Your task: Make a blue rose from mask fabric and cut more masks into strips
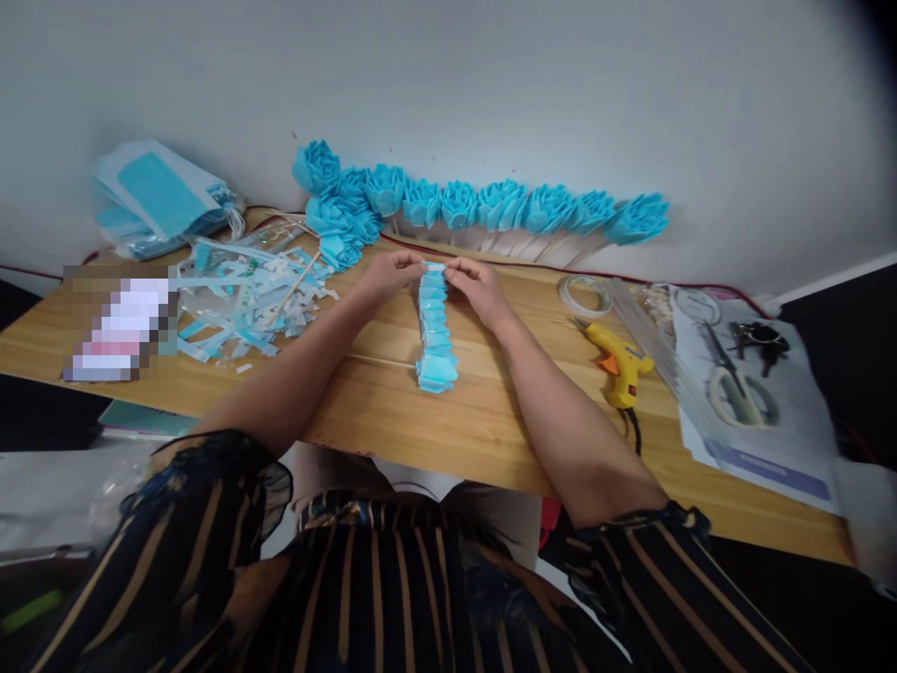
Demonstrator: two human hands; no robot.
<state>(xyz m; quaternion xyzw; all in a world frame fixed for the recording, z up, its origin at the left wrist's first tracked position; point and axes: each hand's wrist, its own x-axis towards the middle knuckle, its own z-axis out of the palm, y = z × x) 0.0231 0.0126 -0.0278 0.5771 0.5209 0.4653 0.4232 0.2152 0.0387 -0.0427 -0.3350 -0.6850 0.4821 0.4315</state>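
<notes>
Fingers of the left hand (388,276) and right hand (482,288) are pinched on the top end of a light-blue, pleated fabric strip (434,318), centre of frame; a yellow plastic glue gun (618,365) is placed at right; bright-blue, rose-shaped fabric flowers (459,204) are lined across upper centre.

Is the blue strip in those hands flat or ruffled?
Ruffled: the blue strip shows overlapping ripples along its length, bunched thickest at the near end. The left hand and right hand pinch its far end.

Dark keys (765,336) on papers (805,402), pale wall (491,75)
</notes>
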